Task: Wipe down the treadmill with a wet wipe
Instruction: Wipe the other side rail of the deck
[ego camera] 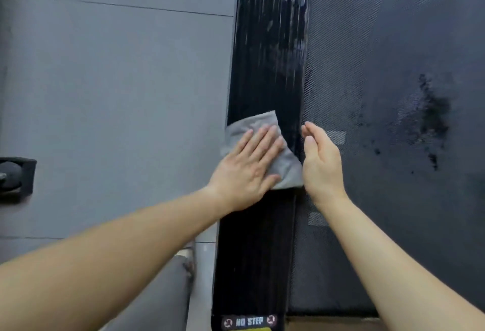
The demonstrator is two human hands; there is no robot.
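Left hand (246, 170) — fingers flat, slightly spread — pressed grey wet wipe (287, 170) onto glossy black treadmill side rail (267, 55); right hand (321, 162) alongside, fingers together.

The glossy black ribbed side rail (265, 68) of the treadmill runs out of the picture at top and bottom, and its far stretch dissolves into pale blurred streaks. On the rail, the middle of the crumpled grey wet wipe (252, 123) is hidden beneath the flat left hand (249, 165), and the wipe covers a patch of rail. Just right of the rail, the right hand (320, 160) stands edge-on, its fingers mostly hiding one another. Whether it touches the wipe's corner cannot be told.

The bottom edge cuts the yellow strip under the white-lettered "NO STEP" label (249, 321) at the rail's near end. Right of the rail, the dark dotted running belt (393, 42) is cut off at the top and right. Well left of the rail, a black boxy object (15, 176) is cropped by the edge and cannot be identified.
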